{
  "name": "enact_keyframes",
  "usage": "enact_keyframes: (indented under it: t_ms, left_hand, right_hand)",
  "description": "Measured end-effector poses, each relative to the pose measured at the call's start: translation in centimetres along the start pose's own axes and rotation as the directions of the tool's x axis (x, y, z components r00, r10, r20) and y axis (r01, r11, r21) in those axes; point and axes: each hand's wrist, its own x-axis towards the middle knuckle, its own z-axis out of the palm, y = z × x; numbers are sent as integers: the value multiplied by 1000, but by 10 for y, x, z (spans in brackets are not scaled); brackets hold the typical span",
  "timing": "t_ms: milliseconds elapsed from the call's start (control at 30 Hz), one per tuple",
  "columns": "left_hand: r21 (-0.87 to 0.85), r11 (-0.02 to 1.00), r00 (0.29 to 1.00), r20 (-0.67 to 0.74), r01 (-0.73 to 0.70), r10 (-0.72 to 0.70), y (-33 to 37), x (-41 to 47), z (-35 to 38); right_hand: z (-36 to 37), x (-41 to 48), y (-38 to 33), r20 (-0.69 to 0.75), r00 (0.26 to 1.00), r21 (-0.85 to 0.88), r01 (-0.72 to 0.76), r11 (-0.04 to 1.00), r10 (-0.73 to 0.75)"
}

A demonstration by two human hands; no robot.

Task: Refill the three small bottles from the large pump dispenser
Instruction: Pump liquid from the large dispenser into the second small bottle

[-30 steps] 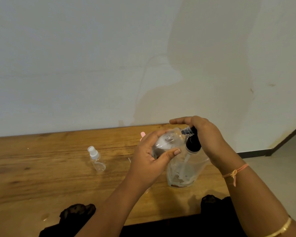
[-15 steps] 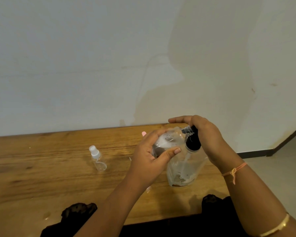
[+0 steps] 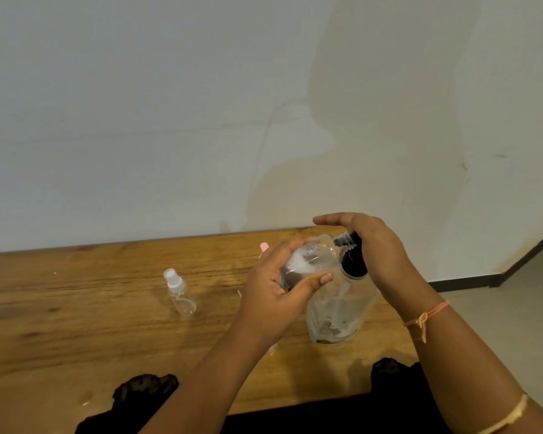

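My left hand (image 3: 275,288) grips a small clear bottle (image 3: 311,260) tilted on its side, its threaded neck touching the black pump head (image 3: 353,260) of the large clear dispenser (image 3: 339,311). The dispenser stands on the wooden table (image 3: 76,324). My right hand (image 3: 376,249) lies over the pump head, palm down, fingers stretched toward the wall. A second small clear bottle (image 3: 179,292) with a white spray cap stands to the left. A pink-tipped object (image 3: 264,246) peeks out behind my left hand, mostly hidden.
A white stained wall runs along the table's far edge. Past the table's right end lies grey floor with a dark skirting board (image 3: 470,280). Dark clothing (image 3: 145,389) shows at the near edge. A small wet spot (image 3: 85,402) sits at the front left.
Both hands and the bottles hold nearly the same pose; my right hand sits slightly lower on the pump head.
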Motion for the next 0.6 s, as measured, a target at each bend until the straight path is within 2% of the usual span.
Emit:
enact_keyframes:
  t_ms: [67,133,233,367,400,500,600]
  left_hand:
    - [-31,1000,1000,0,3,-3,1,0,0]
    - [-18,1000,1000,9,9,-9,1,1,0]
    - [-5,1000,1000,15,27,-27,1,0,2]
    - [10,1000,1000,4,27,-27,0,0,2]
    - [12,1000,1000,1,27,-27,-1,0,2]
    - [-2,1000,1000,7,17,-17,-1,0,1]
    - [-18,1000,1000,-1,-10,10,-2,0,0]
  right_hand:
    - [-1,-2,-6,-15,999,8,40,999,-40]
    - [-1,2,-4,23,1000,-45,10,999,-9]
    - [-1,9,0,56,974,-23,-219,976,220]
    - [0,4,9,-11,999,-196,-44,980,43]
    - [-1,2,10,0,998,-181,-60,982,61]
    - [2,4,4,22,991,62,-132,989,131]
    - [2,1,-4,21,999,122,-36,992,34]
